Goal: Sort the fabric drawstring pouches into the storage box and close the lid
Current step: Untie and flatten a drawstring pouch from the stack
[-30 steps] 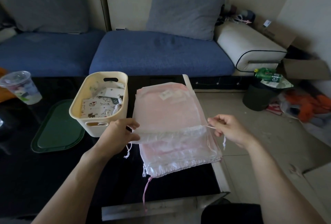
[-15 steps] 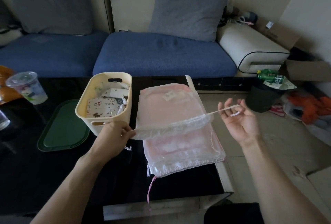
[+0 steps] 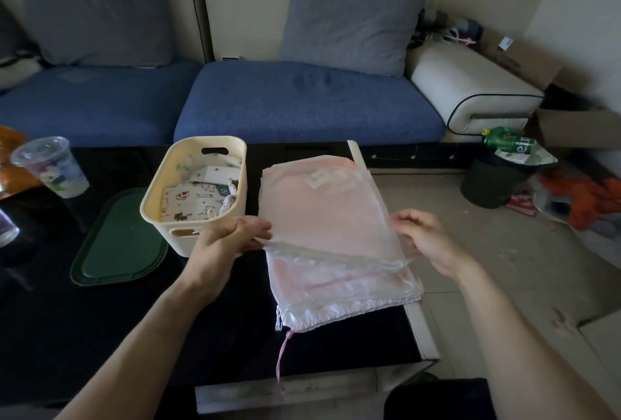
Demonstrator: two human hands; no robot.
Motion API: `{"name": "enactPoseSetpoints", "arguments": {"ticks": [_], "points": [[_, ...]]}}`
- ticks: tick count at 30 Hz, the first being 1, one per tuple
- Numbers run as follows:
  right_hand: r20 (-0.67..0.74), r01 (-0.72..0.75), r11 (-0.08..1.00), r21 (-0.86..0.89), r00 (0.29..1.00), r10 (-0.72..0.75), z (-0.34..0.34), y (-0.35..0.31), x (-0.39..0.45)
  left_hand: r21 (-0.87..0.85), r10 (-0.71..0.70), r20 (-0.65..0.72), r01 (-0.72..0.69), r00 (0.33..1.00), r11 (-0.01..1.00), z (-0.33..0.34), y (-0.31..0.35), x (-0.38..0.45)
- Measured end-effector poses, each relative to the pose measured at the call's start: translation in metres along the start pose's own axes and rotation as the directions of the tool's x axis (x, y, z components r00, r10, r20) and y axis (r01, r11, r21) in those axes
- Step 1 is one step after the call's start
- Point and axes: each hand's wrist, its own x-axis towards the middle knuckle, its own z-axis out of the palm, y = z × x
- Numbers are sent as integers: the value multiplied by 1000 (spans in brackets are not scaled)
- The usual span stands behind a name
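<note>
A stack of sheer pink and white drawstring pouches [image 3: 336,271] lies at the right end of the black table [image 3: 100,329]. The top pouch [image 3: 322,214] is held at its gathered edge: my left hand [image 3: 228,241] pinches its left side and my right hand [image 3: 426,241] holds its right side. The cream storage box [image 3: 198,197] stands left of the stack, open, with several printed pouches inside. Its dark green lid [image 3: 117,244] lies flat on the table left of the box.
A plastic cup [image 3: 50,167] with a dome lid stands at the table's far left. A blue sofa [image 3: 302,100] runs behind the table. On the floor to the right are a black bin [image 3: 494,181] with a green bottle on top and a cardboard box [image 3: 578,127].
My right hand, which had pulled the drawstring out to the right and up, has come back to the top pouch's right edge. The cord is no longer stretched. My left hand stays at the left edge.
</note>
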Motion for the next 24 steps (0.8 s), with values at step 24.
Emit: {"name": "enactPoseSetpoints", "arguments": {"ticks": [24], "points": [[41, -145, 985, -91, 988, 149, -3, 15, 5, 40, -166, -13, 167, 986, 985, 19, -11, 7]]}}
